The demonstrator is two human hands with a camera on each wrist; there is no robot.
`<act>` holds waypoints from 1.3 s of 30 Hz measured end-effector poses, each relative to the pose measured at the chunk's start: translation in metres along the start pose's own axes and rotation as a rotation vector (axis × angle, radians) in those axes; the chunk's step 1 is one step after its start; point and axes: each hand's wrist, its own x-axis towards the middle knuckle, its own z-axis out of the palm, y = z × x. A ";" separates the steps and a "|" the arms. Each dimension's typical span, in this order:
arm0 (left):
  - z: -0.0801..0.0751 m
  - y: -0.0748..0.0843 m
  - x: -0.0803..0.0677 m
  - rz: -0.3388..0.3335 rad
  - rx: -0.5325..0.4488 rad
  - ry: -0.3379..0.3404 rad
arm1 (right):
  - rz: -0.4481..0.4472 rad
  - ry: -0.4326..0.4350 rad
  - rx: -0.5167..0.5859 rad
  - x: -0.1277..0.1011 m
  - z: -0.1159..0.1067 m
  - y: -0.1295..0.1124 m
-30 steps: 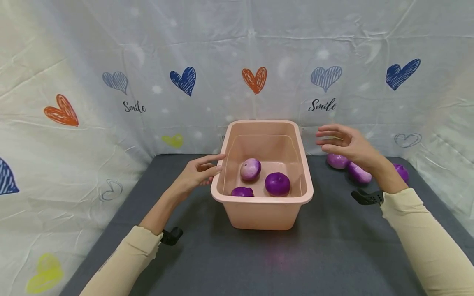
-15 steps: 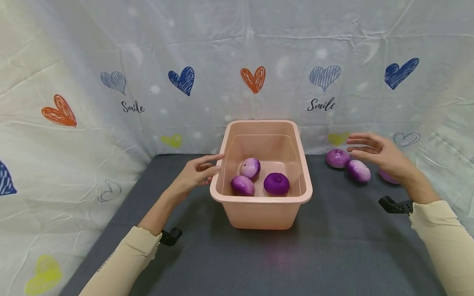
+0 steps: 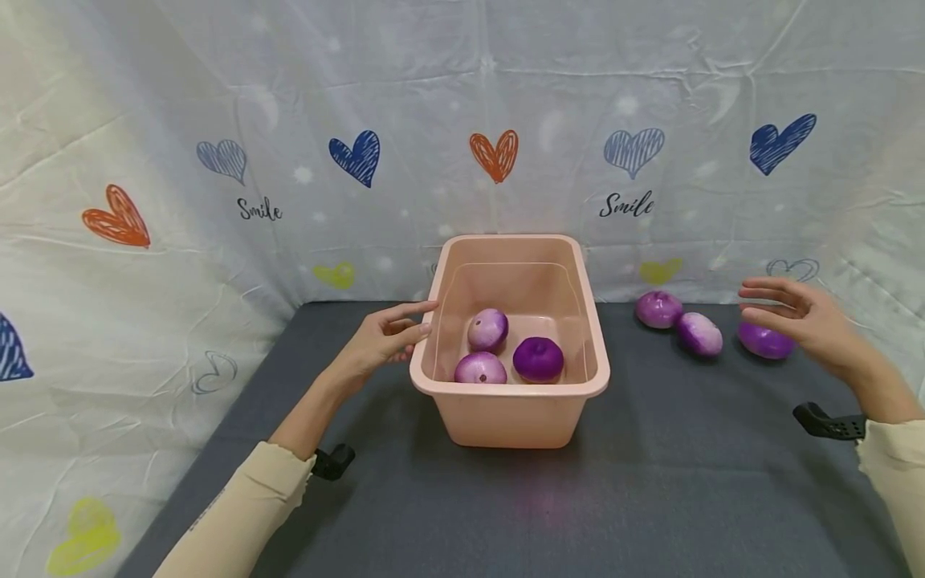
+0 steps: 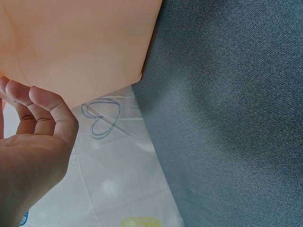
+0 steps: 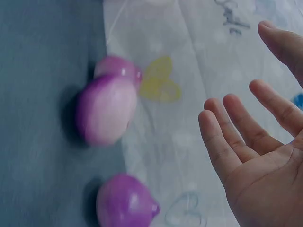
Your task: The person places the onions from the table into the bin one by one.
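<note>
My left hand [image 3: 386,335] rests its index finger and thumb on the left rim of a pink plastic bin [image 3: 516,417]; its other fingers bend loosely beside the outer wall [image 4: 85,38] in the left wrist view. Three purple onions lie inside: a pale one [image 3: 488,329], a dark one [image 3: 538,360] and a front-left one [image 3: 480,369]. My right hand [image 3: 812,321] holds nothing, its fingers loosely spread, just beside the rightmost onion [image 3: 764,341]. Two more onions sit left of that, a purple one [image 3: 658,310] and a pale-sided one [image 3: 699,335].
A dark grey cloth [image 3: 650,482] covers the table. Behind it hangs a white curtain [image 3: 433,96] printed with hearts, coming down to the table's back edge near the bin and the loose onions.
My right hand has moved right and lower, from near the bin across the loose onions to the rightmost one. Inside the bin the front-left onion has rolled over. My left hand keeps its place.
</note>
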 end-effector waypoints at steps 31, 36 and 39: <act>0.001 0.001 -0.001 -0.013 -0.019 0.008 | 0.257 0.083 -0.070 -0.026 -0.006 0.091; 0.001 0.001 -0.001 -0.009 -0.018 0.007 | 0.252 0.052 -0.087 -0.022 -0.009 0.095; 0.001 0.000 -0.001 -0.005 -0.014 0.006 | 0.250 0.048 -0.098 -0.017 -0.009 0.098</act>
